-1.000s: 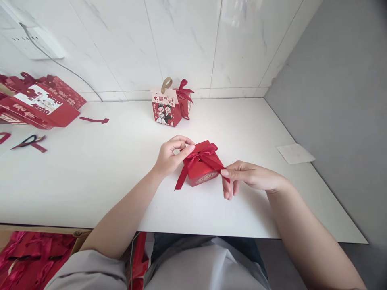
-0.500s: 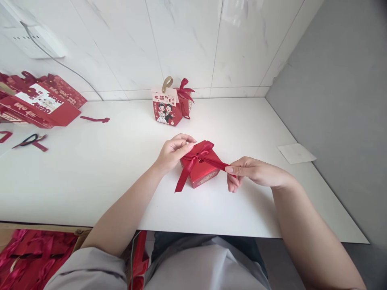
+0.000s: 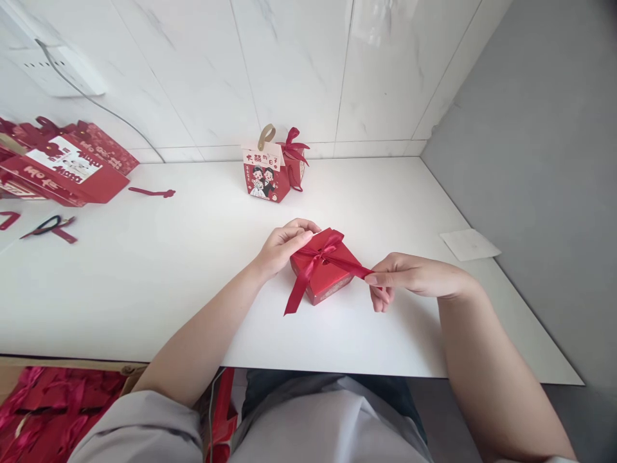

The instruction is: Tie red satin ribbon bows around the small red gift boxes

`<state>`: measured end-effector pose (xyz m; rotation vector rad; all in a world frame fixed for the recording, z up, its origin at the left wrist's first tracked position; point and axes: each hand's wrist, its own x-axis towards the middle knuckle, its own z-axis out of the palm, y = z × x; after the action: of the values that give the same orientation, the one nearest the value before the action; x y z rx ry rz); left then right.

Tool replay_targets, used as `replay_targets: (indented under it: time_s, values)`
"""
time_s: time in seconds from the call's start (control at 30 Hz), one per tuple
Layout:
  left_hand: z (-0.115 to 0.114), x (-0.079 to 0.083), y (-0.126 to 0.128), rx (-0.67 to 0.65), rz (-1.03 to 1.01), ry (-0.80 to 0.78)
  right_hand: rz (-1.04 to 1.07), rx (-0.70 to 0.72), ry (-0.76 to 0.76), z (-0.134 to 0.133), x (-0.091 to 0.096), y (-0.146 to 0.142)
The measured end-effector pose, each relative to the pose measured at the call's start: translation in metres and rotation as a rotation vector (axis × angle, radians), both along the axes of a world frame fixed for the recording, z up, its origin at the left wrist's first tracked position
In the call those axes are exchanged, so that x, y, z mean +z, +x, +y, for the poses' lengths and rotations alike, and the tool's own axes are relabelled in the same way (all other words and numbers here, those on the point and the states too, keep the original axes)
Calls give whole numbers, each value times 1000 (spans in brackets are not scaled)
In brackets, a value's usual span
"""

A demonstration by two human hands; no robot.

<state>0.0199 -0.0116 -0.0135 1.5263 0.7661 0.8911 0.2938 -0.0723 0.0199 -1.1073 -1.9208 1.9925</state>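
Note:
A small red gift box point(image 3: 332, 286) sits on the white table point(image 3: 144, 283) in front of me, wrapped with a red satin ribbon point(image 3: 308, 276) tied on its top. My left hand point(image 3: 284, 244) pinches the ribbon's loop at the box's upper left corner. My right hand point(image 3: 409, 278) pinches the ribbon's right tail, stretched taut off the box's right corner. The other tail hangs down the box's front left onto the table.
Two finished gift boxes point(image 3: 270, 170) stand by the tiled back wall. Flat red cartons point(image 3: 62, 164) and loose ribbon pieces point(image 3: 48, 226) lie at the far left. A white paper slip point(image 3: 470, 244) lies at the right. Red ribbons fill a box point(image 3: 53, 411) below the table edge.
My right hand has drawn the ribbon tail further right, so the bow's right loop has shrunk and the tail is taut. The left hand has kept its pinch at the knot.

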Motion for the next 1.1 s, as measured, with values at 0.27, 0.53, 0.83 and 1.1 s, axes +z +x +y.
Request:
replay_targets:
  time_s: [0.27,0.53,0.83,1.1]
  values:
    - [-7,-3,8,-115,-75,-89,-80,98,-47,-3,-1,13]
    - [-3,4,4,-16,-1,-8,-45,-18,58,1,1,15]
    - [-3,1,0,-153,-94,-101,14,-228,188,6,-3,16]
    - [-3,2,0,-196,-146,-134,280,-717,400,13,-28,-35]
